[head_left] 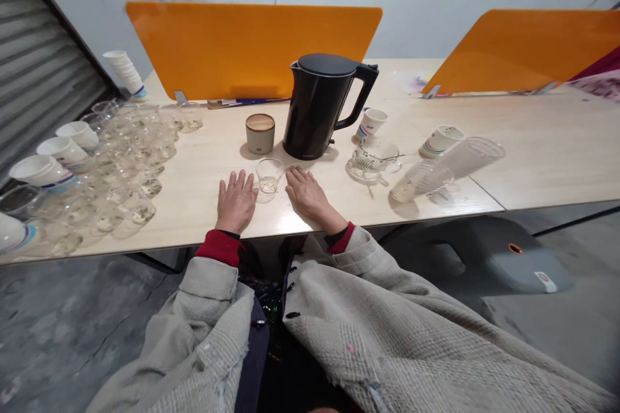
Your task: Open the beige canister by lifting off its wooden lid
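Glass point(268, 177) sits on the table point(208, 161) near its front edge, between your two hands, upright and clear, with what may be a little liquid in the bottom, though the view is too small to be sure. Your left hand point(236, 201) lies flat, palm down, just left of the glass, fingers spread a little and holding nothing. Your right hand point(305, 191) lies flat just right of it, fingers loosely together and also empty; neither hand clearly touches the glass. Behind the glass stands a black kettle point(317, 106) with its lid shut, handle to the right, and a small tin point(260, 133) with a tan lid just left of the kettle. To the right of the kettle a glass pitcher point(372, 158) stands on a saucer, with paper cups point(372, 122) near it and a stack of clear cups point(445, 170) lying on its side. At the far left, many glasses point(130, 161) and paper cups crowd the table.
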A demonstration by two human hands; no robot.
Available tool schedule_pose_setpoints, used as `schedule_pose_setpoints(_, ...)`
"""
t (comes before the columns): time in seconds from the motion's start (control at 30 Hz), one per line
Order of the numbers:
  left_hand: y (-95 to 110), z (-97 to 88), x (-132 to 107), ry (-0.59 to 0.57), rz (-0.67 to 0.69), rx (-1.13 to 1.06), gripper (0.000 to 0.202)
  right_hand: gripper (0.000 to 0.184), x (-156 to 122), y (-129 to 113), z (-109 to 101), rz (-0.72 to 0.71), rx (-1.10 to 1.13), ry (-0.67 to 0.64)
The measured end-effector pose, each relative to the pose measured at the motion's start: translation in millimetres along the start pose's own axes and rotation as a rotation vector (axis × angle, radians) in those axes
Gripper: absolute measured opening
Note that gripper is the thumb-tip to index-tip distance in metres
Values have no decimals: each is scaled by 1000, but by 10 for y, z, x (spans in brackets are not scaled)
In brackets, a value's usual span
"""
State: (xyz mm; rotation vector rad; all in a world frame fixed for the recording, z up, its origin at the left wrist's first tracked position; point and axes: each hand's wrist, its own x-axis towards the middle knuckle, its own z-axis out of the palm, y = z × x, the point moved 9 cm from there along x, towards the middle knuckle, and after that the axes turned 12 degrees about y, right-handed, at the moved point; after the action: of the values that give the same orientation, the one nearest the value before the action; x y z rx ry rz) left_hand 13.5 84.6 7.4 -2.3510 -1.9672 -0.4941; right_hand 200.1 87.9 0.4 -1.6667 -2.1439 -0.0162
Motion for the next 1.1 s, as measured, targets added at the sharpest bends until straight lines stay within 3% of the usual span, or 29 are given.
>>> schedule_pose_setpoints(0.37,0,4,5,-2,-4,-5,63,60,12,60,40,-8,62,39)
schedule_pose_setpoints(0.63,57,-46,-42,15,13,-17,62,85,130,-64,32,-26,215,124)
schedule_pose_setpoints(0.9,27,-4,-69,102,21,-39,61,72,263,-96,123,187,676,244)
schedule_pose_setpoints(1.1,5,-61,-99,154,-27,-55,59,69,347,-182,-147,155,765,332)
